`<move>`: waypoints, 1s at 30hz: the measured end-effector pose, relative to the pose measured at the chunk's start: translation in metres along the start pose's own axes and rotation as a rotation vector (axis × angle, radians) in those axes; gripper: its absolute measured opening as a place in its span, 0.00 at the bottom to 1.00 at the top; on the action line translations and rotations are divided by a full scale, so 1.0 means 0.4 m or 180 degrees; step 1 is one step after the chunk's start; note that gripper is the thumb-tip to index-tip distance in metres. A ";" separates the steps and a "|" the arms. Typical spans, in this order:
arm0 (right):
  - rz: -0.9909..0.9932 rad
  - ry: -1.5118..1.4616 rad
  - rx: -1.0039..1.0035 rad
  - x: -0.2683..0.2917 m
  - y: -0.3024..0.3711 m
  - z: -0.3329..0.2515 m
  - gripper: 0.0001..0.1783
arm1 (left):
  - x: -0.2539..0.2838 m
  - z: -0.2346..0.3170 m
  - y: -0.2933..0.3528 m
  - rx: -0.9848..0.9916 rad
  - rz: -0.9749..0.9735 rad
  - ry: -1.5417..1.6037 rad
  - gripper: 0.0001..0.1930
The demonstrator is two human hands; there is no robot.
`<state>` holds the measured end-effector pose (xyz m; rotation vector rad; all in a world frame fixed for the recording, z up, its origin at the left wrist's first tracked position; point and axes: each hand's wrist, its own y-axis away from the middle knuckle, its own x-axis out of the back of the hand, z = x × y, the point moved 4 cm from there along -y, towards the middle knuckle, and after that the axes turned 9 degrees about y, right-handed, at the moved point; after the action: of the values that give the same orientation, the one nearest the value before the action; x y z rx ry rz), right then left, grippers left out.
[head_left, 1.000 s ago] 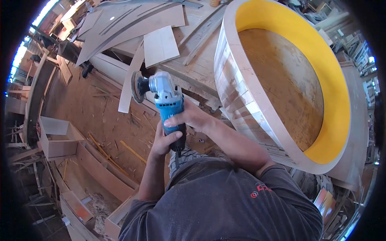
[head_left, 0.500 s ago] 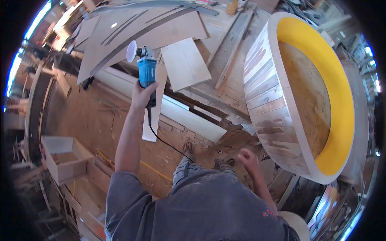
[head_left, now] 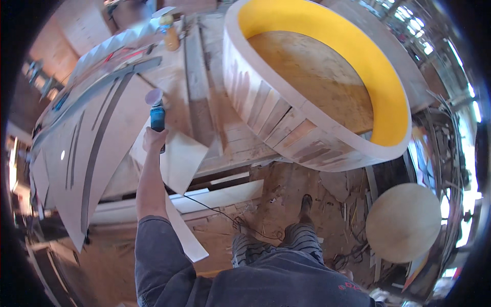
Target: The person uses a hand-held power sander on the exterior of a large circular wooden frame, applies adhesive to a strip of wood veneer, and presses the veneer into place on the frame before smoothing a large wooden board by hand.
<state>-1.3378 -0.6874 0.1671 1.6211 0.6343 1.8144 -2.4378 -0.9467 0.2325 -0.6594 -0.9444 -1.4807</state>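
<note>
- The blue angle grinder [head_left: 157, 113] sits left of centre, disc end pointing away, probably so the pad stays clear of the body.
- The left hand [head_left: 154, 139] is wrapped round its handle, arm stretched over the pale plywood sheets [head_left: 176, 158].
- The right hand is out of view.
- Upper right, a round wooden tub [head_left: 286, 123] of smooth staves has a yellow-lined wall.
- Lower right, a plain wooden disc [head_left: 403, 222] lies on the littered floor.

R hand out of view
</note>
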 end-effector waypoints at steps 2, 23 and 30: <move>-0.0166 -0.1104 -0.0651 -0.038 0.054 0.046 0.24 | -0.007 0.015 -0.074 0.0101 0.0165 -0.0092 0.35; -0.0466 -0.1708 -0.0363 -0.110 0.048 -0.141 0.28 | -0.114 0.170 -0.129 -0.1215 -0.0737 -0.0077 0.31; -0.1507 -0.3900 -0.0319 -0.186 0.003 -0.177 0.50 | -0.243 0.195 0.407 -0.1836 0.1672 -0.0755 0.56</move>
<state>-1.4039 -0.7383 0.1070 1.9058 0.2762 0.3227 -2.2734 -0.8248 0.2202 -1.4104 -0.4444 -1.2029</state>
